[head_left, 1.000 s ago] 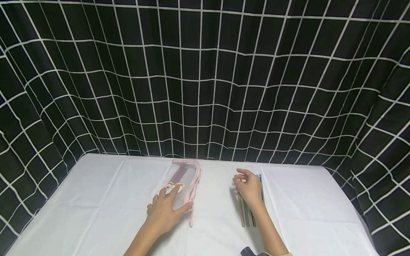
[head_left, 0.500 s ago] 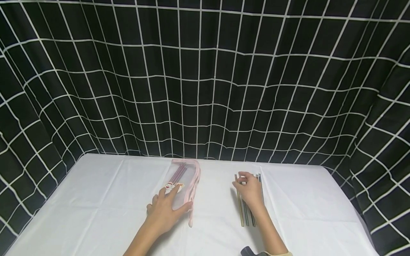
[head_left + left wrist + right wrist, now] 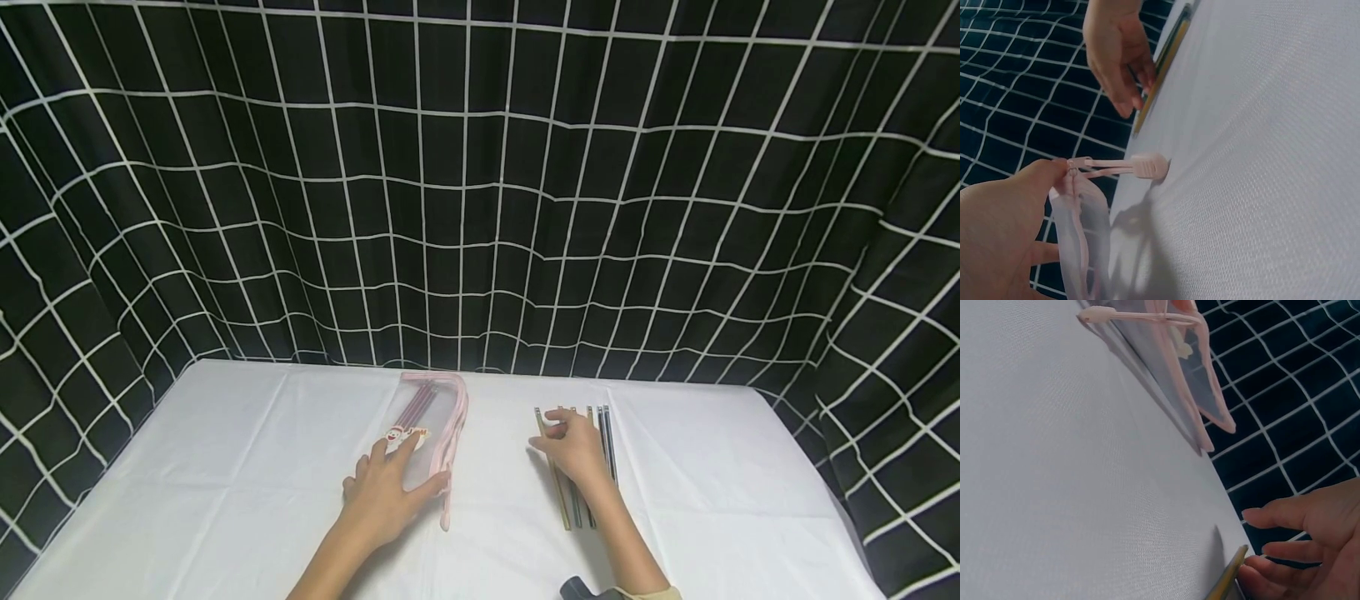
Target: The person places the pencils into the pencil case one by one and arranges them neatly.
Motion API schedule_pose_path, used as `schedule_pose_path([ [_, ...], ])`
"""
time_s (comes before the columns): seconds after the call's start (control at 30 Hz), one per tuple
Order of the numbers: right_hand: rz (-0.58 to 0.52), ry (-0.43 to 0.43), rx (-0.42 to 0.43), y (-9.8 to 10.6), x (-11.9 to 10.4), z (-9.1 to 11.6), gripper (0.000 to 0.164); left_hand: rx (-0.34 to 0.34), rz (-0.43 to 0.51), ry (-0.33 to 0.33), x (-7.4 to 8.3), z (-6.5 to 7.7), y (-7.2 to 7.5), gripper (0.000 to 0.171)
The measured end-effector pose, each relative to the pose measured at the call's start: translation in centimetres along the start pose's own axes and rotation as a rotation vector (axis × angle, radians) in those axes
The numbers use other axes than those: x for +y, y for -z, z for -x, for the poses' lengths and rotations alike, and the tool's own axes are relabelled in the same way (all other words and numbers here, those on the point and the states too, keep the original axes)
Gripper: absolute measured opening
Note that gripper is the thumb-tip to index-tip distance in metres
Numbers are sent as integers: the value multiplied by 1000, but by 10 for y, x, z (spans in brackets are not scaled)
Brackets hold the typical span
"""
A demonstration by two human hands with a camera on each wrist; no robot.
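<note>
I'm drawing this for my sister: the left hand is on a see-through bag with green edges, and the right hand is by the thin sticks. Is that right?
Not quite: the see-through bag under the left hand has pink edges, not green, as the head view shows. The right hand is by the thin sticks.
</note>
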State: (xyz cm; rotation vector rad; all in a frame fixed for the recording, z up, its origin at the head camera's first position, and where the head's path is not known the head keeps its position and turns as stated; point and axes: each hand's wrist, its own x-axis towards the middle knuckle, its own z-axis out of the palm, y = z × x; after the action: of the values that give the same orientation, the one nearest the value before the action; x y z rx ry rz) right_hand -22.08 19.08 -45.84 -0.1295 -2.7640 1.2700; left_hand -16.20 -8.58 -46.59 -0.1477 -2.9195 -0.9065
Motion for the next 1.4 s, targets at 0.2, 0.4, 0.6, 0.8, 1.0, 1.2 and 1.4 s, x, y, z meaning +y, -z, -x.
schedule_pose_path([
  [0.2,41,4,-35,-1,0,1,49,-1,-3,-5,0,0,-1,75],
  [0.4,70,10,-58,-3,-1,2,49,0,-5,-4,-1,0,-2,75],
  [0.6,103,23,-64,-5,3,2,49,-5,-4,-1,0,0,-2,75],
  [0.8,119,64,-59,-7,7,0,52,-6,-10,-1,0,0,-2,75],
  [1.0,142,83,-50,-9,9,-1,47,1,-11,-7,-1,0,-3,75],
  [1.2,161,94,-56,-9,9,-2,42,4,-7,-7,-1,1,-3,75],
  [1.4,169,101,-62,-8,8,-2,39,-1,-8,-2,0,1,-2,74],
])
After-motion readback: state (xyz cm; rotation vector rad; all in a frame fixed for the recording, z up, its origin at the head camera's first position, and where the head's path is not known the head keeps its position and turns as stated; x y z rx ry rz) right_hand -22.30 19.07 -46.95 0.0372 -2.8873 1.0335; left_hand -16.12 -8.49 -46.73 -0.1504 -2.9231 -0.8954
